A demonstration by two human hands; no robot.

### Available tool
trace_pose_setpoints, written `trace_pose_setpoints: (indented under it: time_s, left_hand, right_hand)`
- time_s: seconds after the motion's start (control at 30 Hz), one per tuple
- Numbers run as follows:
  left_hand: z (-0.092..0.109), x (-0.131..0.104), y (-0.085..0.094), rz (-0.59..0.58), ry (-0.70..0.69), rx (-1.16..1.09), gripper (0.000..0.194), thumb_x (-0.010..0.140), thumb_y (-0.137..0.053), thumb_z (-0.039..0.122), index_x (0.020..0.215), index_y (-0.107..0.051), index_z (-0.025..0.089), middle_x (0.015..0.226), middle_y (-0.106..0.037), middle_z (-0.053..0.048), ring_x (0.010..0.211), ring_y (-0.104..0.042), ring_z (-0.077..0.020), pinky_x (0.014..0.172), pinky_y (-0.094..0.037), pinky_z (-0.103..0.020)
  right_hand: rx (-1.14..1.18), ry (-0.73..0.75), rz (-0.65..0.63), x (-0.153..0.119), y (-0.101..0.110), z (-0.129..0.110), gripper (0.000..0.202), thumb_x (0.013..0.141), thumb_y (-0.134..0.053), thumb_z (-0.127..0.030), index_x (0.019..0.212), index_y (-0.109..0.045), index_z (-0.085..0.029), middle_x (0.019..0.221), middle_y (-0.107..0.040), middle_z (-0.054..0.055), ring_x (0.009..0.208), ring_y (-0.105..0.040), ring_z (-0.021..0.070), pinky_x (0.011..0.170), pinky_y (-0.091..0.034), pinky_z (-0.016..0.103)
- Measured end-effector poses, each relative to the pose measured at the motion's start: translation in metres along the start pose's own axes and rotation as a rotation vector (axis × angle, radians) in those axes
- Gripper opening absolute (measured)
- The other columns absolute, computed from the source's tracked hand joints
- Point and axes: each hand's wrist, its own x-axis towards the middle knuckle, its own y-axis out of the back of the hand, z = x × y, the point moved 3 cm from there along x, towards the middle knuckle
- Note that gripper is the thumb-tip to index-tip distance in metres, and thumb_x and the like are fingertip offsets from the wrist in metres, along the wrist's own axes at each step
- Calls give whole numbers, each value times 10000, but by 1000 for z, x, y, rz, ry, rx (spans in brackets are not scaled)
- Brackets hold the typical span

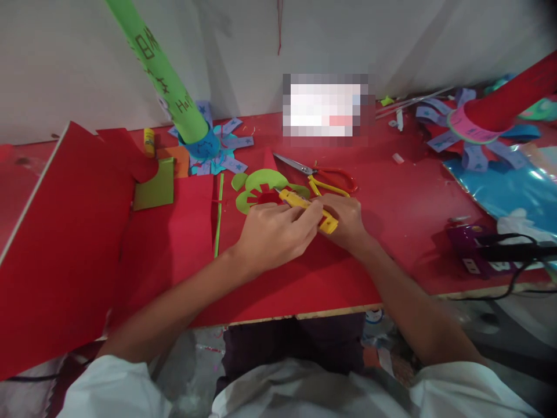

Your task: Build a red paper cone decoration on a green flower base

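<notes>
A yellow tool (296, 199) that looks like a utility knife lies between my two hands, its thin tip pointing up and left. My left hand (278, 232) has its fingers closed around the tool's middle. At the tool's rear end is my right hand (346, 220), its fingers bent and partly hidden, so its grip is unclear. Just beyond my left hand lie green paper shapes (265, 179) with red paper pieces (263, 194) on them. Scissors (300, 166) with red and yellow handles rest behind my right hand.
A green paper tube (165, 81) and a red one (513, 96) stand at the back. Large red sheets (65, 244) cover the left. A glue stick (148, 142), green paper (154, 188), blue packet (483, 186) and purple box (470, 249) lie on the red table (404, 220).
</notes>
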Motion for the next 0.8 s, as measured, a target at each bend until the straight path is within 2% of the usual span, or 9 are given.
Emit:
trace_pose_setpoints:
  time_s: [0.13,0.23,0.37,0.5,0.8]
  left_hand:
    - [3,2,5,-110,30,25,242,1000,-532,216,1153,-717,185,634,-707,5,568,-660,-153,536,-341,-313]
    - [5,3,7,-161,54,22,251,987,-527,211,1159,-709,192,636,-707,1,562,-657,-165,524,-333,-316]
    - [5,5,9,-167,75,19,228,979,-517,213,1098,-711,207,621,-700,4,542,-652,-177,510,-314,-321]
    - [3,5,6,-205,89,9,237,990,-521,247,1147,-697,218,630,-710,-1,548,-658,-168,513,-313,-305]
    - [3,3,7,-141,54,-13,242,1011,-510,234,1148,-707,203,613,-692,13,569,-658,-137,526,-344,-284]
  right_hand:
    - [-1,3,-13,-1,1,0,285,1010,-583,-465,915,-714,-230,683,-700,5,593,-634,159,574,-475,298]
    - [2,41,-1,1,3,-2,248,1017,-586,-432,921,-700,-234,710,-718,6,597,-637,157,577,-481,305]
    - [-32,67,3,3,8,-6,182,1019,-572,-328,918,-681,-222,689,-706,6,582,-614,149,564,-457,303]
    - [-35,76,-4,3,12,-8,130,995,-603,-280,921,-677,-204,711,-710,10,595,-607,148,574,-448,302]
    - [-49,27,-58,2,15,-8,224,1027,-579,-347,894,-692,-207,679,-687,-3,580,-570,134,564,-396,302]
